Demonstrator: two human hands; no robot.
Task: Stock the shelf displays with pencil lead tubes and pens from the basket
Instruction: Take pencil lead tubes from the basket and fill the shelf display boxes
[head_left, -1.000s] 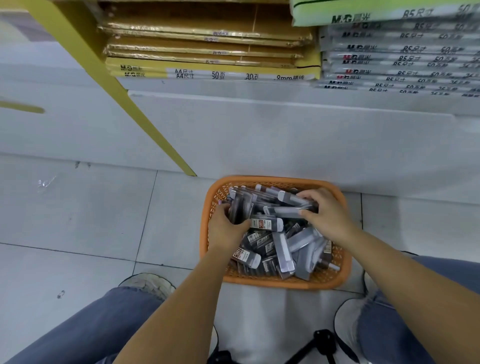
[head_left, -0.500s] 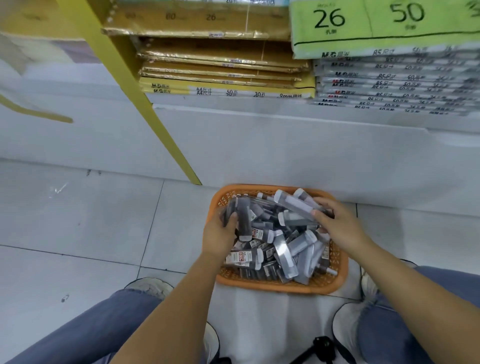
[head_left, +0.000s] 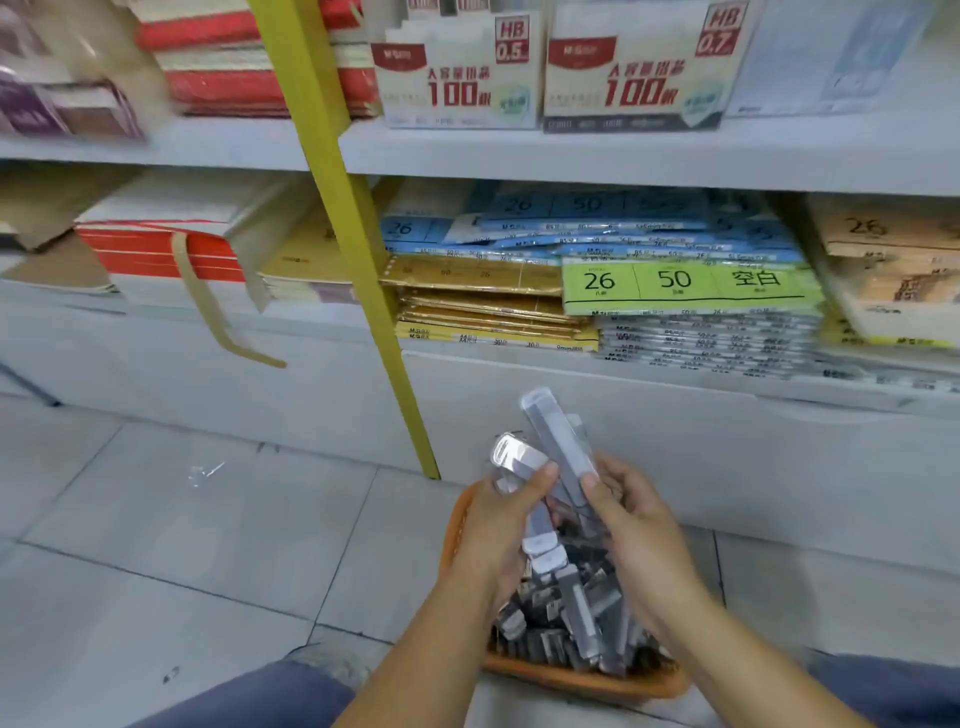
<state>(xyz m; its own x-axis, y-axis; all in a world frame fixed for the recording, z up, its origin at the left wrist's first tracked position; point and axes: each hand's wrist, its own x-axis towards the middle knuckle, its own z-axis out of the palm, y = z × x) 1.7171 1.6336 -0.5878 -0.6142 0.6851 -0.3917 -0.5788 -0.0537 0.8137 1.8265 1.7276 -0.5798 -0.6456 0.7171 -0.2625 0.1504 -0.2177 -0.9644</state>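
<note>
An orange basket (head_left: 582, 678) on the floor holds several grey pencil lead tubes (head_left: 576, 608). Both hands are raised above it. My left hand (head_left: 501, 525) grips a bunch of lead tubes (head_left: 511, 460) with white caps pointing up. My right hand (head_left: 631, 525) pinches a longer bunch of tubes (head_left: 558, 441) that sticks up and to the left. On the upper shelf stand two display boxes for leads, one marked HB 0.5 (head_left: 460, 78) and one marked HB 0.7 (head_left: 636, 78).
A slanting yellow shelf post (head_left: 358, 249) runs down to the floor left of the basket. The lower shelf carries stacks of packed paper (head_left: 691, 291) and red-edged boxes (head_left: 161, 249). Grey floor tiles (head_left: 182, 545) spread to the left. My knees are at the bottom edge.
Both hands have lifted out of the basket, each with a bunch of lead tubes. The view has tilted up, so the upper shelf and its display boxes now show.
</note>
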